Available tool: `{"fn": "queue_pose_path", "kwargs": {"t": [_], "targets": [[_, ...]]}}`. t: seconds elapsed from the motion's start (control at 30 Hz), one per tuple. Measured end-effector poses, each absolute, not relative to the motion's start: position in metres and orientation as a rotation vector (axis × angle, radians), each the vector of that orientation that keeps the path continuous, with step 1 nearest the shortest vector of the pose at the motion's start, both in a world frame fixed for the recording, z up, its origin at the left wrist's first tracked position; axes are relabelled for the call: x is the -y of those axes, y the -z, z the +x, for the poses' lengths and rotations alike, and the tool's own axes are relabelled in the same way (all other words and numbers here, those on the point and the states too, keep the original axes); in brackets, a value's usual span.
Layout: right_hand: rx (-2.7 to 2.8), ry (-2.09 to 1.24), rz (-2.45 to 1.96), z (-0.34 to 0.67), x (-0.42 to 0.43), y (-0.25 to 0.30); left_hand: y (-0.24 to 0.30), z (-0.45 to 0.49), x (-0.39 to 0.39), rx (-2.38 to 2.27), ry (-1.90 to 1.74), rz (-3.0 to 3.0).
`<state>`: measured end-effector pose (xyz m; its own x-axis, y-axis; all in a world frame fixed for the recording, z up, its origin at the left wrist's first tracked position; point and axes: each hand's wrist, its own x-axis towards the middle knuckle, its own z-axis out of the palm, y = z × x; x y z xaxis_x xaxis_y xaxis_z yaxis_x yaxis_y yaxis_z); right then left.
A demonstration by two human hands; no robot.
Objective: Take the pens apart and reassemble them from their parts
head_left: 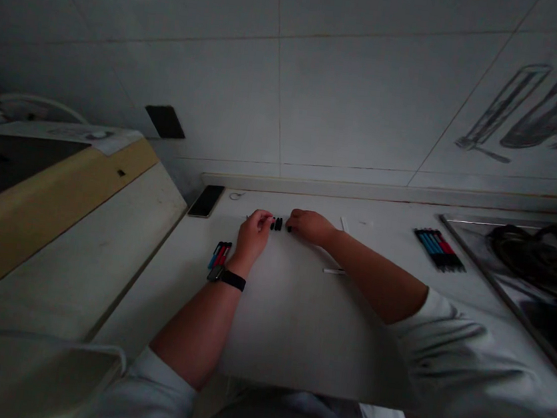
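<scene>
Black pieces [279, 224] lie in a short row on the worktop [285, 330], between the left hand [254, 232] and right hand [307, 226]. Each hand's fingers bend together near the row's ends; what either grip holds cannot be told. Light fingertip pressure suits such small pieces.

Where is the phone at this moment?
In the head view, the phone lies at the far-left corner of the counter, near the wall, to the left of the left hand.
</scene>
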<state>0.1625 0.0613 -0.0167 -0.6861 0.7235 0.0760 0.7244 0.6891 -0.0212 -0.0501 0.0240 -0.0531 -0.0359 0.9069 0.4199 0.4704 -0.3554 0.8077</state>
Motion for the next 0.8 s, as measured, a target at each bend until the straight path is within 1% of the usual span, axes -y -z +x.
{"fn": "queue_pose_path", "kwargs": {"t": [0.13,0.23,0.4,0.53,0.63,0.8], "targets": [[2.865,0.174,-1.069,0.166,-0.064,0.020,0.052,-0.049,-0.022,-1.442,-1.399,1.869],[2.781,0.180,-1.055,0.171,-0.057,0.017,0.050,-0.049,-0.021,-1.455,-1.400,1.892],[2.502,-0.037,-1.241,0.187,-0.018,0.003,0.048,-0.044,-0.015,-1.356,-1.405,1.823],[2.340,-0.185,-1.208,0.207,0.016,0.000,0.046,-0.029,-0.004,-1.216,-1.385,1.695],[2.206,-0.276,-1.215,0.221,0.028,0.008,0.040,-0.014,0.005,-1.119,-1.339,1.570],[1.967,-0.445,-1.242,0.231,0.028,0.031,0.034,0.007,0.012,-1.041,-1.145,1.482]]}}
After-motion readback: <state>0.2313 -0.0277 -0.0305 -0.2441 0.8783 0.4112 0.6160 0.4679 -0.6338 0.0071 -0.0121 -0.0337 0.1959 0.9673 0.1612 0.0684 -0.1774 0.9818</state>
